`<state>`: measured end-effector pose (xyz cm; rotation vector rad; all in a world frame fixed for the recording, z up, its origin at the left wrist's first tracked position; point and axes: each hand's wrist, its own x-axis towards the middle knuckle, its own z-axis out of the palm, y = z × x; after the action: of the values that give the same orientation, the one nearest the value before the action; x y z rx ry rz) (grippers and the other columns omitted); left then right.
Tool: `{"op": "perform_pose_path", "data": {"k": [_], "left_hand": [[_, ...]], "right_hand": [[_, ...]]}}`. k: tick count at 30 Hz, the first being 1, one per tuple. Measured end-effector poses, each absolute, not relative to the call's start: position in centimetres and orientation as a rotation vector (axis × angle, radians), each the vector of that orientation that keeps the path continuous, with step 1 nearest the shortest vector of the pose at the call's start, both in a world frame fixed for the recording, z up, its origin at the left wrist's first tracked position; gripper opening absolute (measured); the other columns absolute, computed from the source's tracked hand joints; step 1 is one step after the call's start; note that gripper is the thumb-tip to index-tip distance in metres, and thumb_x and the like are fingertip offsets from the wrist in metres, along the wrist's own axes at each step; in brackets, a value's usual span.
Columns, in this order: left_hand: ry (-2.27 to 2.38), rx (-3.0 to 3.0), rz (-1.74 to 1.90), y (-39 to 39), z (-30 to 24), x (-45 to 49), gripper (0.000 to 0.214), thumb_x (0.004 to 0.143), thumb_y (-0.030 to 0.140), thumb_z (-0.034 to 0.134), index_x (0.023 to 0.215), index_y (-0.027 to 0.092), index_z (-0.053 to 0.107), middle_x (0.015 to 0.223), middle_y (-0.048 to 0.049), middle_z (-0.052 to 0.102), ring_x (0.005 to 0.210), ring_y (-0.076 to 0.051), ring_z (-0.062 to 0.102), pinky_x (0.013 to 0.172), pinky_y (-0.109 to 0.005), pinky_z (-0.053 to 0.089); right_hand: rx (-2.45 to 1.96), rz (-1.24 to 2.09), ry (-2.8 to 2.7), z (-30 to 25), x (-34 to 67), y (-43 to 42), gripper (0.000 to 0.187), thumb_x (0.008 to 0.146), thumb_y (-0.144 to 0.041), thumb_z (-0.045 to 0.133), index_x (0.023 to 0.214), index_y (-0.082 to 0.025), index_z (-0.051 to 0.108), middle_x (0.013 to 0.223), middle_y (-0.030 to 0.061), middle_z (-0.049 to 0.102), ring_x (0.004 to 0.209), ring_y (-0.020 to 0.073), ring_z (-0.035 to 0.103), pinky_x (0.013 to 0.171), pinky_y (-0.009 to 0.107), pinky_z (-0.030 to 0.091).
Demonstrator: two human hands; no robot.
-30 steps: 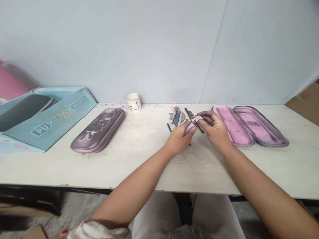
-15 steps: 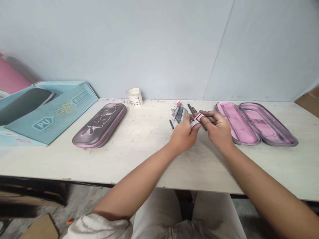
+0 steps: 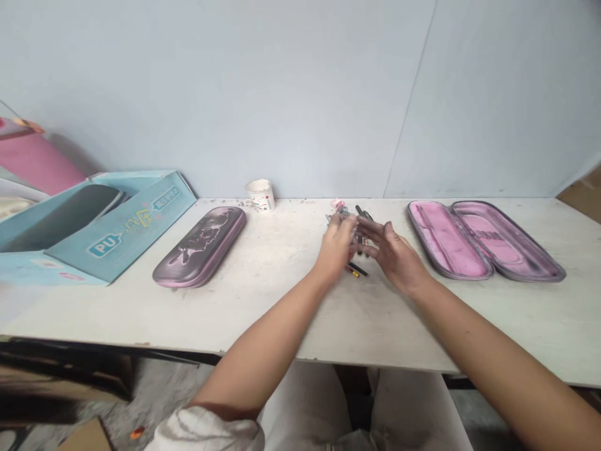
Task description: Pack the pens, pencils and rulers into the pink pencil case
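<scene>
White worktable [image 3: 282, 307], pale blue wall [image 3: 235, 94] behind. Pile of pens and metal stationery [image 3: 364, 216] sits mid-table, pens running mostly near-far, just beyond the hands. Left hand [image 3: 336, 245] is nearer the pile, fingers bunched and blurred, grip cannot be told. Right hand [image 3: 392, 254] is open, fingers spread, apparently holding nothing. Two short pens [image 3: 357, 270] lie angled, roughly left-right, just under the hands. Open pink-lined pencil case [image 3: 486, 241] lies to the right.

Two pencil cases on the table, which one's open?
The pencil case nearest the right hand: it lies opened flat, both pink-lined halves showing. The other pencil case, further left, is shut, its dark marbled lid on top.
</scene>
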<state>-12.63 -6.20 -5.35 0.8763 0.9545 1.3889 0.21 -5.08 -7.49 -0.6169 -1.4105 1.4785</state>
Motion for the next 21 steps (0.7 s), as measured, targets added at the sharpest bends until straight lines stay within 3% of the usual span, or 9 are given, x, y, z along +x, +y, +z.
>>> {"op": "perform_pose_path", "data": {"k": [4,8,21], "left_hand": [[0.794,0.712,1.426,-5.9,-4.7,-14.1,0.028,0.080,0.047,0.039,0.071,0.021,0.041,0.038,0.0108,0.024,0.027,-0.005,0.014,0.031,-0.016,0.008],[0.620,0.549,1.500,-6.0,-4.2,-15.4,0.031,0.080,0.049,0.038,0.070,0.020,0.044,0.037,0.0103,0.023,0.027,-0.005,0.016,0.030,-0.016,0.010],[0.503,0.472,1.452,-6.2,-4.6,-15.0,0.032,0.082,0.043,0.033,0.068,0.019,0.049,0.038,0.0084,0.023,0.028,-0.005,0.016,0.030,-0.017,0.010]], "right_hand": [[-0.635,1.604,-1.377,-7.8,0.2,-5.3,0.047,0.082,-0.059,0.041,0.110,-0.025,0.059,0.119,0.0069,0.058,0.104,0.0192,0.056,0.089,0.040,0.047],[-0.659,1.757,-1.432,-8.2,0.0,-5.6,0.052,0.082,-0.062,0.039,0.105,-0.020,0.059,0.105,0.0088,0.061,0.096,0.0186,0.058,0.089,0.038,0.046],[-0.576,1.921,-1.477,-8.4,-0.4,-6.1,0.052,0.079,-0.064,0.042,0.099,-0.019,0.059,0.101,0.0078,0.061,0.093,0.0178,0.058,0.091,0.040,0.046]]}}
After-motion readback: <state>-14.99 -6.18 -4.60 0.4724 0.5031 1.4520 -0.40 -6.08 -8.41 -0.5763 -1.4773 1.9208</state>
